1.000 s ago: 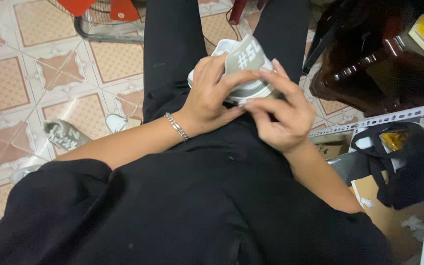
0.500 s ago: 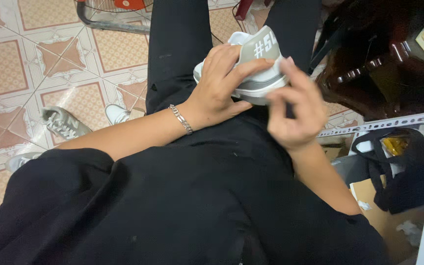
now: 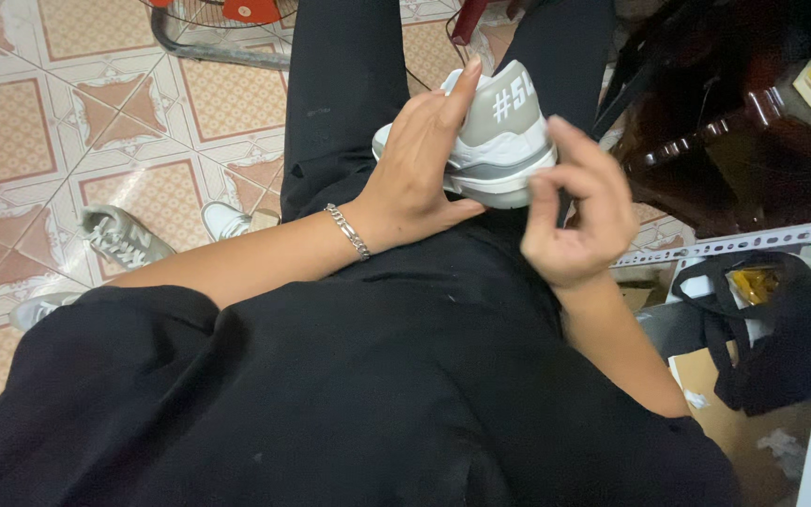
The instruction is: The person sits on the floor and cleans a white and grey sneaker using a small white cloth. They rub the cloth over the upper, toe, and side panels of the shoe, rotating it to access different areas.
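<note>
On the tiled floor [image 3: 39,122] at the left lie loose sneakers: a grey one [image 3: 124,235] with white laces, another white one [image 3: 227,221] just beside it against the black trouser leg, and a pale toe [image 3: 39,308] poking out near the black sleeve. At the top edge stands the metal base of a fan [image 3: 218,28] with an orange part.

The left hand [image 3: 424,160] wears a silver chain bracelet [image 3: 347,231] at the wrist and carries the white and grey sneaker [image 3: 499,141] over the person's lap, heel end toward the camera. Its grip is wrapped round the near side of the shoe, fingers stretched up along the beige heel panel, thumb tucked under the sole.

The change lies to the right. A second ago both hands were closed over the shoe; half a second ago the right hand [image 3: 579,216] had begun to lift off. Now it hangs just beside the sole's right edge, its grip empty and half curled, forefinger and thumb drawn near each other, fingertips close to the shoe but seemingly apart from it. So the shoe rests in the left hand alone, and more of its heel shows than before.

Farther right, dark wooden furniture [image 3: 753,122] fills the upper corner, with a perforated metal shelf rail [image 3: 753,239] below it, a black bag [image 3: 772,347] hanging there, and brown cardboard [image 3: 734,422] underneath.
</note>
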